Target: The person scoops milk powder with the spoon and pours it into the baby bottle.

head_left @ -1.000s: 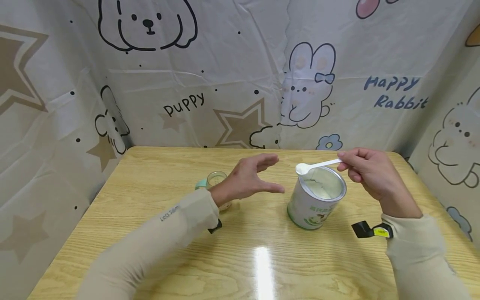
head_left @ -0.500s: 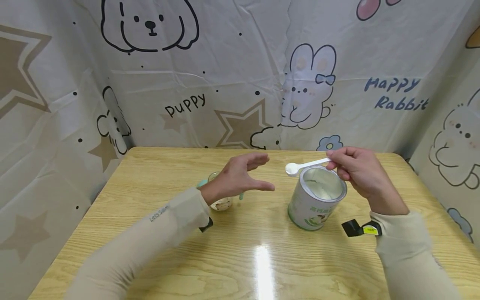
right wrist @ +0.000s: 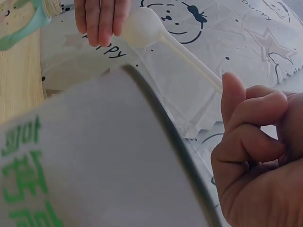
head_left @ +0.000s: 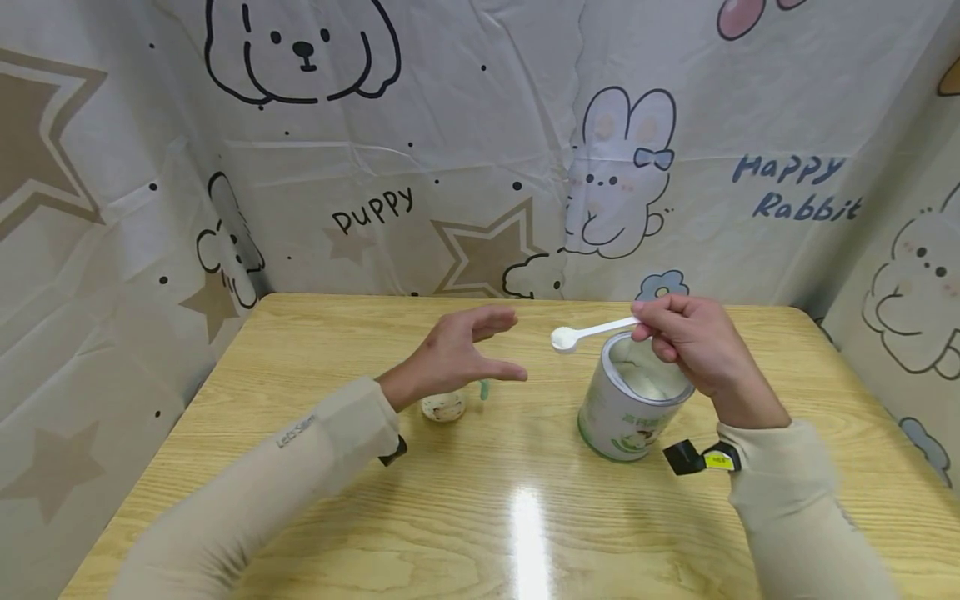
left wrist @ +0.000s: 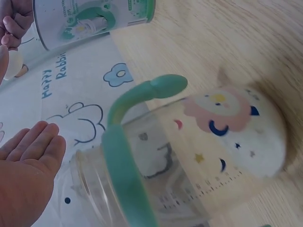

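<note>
My right hand [head_left: 690,342] pinches the handle end of a white scoop [head_left: 565,339] heaped with white powder. The scoop's bowl is out past the left rim of an open milk powder can [head_left: 628,417], while the hand overlaps the can's right rim. My left hand [head_left: 461,350] hovers with fingers and thumb spread apart, nothing between them. Below and behind it stands a clear baby bottle [head_left: 444,407], mostly hidden in the head view. The left wrist view shows its open top, green handle [left wrist: 165,86] and measuring marks beside the left hand.
Everything stands on a light wooden table [head_left: 360,517]. A pale curtain [head_left: 465,150] printed with cartoon animals and stars rises behind the table and at both sides. A bright light reflection lies on the table's front part.
The right hand has moved left, carrying the loaded scoop from above the can's opening to beyond its left rim. My left hand has also shifted left, over the bottle.
</note>
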Tool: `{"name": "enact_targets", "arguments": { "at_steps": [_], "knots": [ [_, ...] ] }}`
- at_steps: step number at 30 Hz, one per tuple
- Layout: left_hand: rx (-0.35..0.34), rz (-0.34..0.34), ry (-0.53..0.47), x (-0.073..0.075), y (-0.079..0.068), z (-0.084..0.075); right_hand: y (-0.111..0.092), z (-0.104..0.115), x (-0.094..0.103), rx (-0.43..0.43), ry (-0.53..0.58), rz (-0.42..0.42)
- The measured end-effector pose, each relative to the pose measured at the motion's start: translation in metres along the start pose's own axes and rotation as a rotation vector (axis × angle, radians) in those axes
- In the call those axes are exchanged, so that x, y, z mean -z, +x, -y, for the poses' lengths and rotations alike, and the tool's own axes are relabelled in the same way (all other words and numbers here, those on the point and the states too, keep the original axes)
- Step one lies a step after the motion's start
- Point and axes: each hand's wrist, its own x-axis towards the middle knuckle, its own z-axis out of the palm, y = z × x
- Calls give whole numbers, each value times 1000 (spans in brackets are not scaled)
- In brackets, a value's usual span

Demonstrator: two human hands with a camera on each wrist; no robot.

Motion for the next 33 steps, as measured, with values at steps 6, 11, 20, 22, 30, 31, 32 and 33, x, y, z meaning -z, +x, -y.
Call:
{"name": "enact_targets", "arguments": {
  "at_steps": [6, 11, 20, 22, 30, 31, 32, 33],
  "knots": [
    [2, -33, 15, 6, -5, 5, 2, -1, -10, 6, 14, 17],
    [1, -48, 20, 11, -9, 11, 4, -1, -18, 3, 12, 11],
    [4, -55, 12, 17, -16, 15, 7, 2, -29, -18, 1, 7],
    [5, -58, 5, 19, -18, 17, 8, 2, -32, -18, 4, 8],
    [9, -71, 26, 25, -23, 24, 12, 3, -43, -12, -55, 5],
    [11, -75, 28, 26, -23, 25, 12, 3, -44, -13, -56, 2],
    [12, -79, 29, 27, -24, 27, 13, 3, -45, -13, -54, 1],
    [11, -82, 30, 27, -24, 28, 13, 3, -46, -13, -51, 1]
  ]
}}
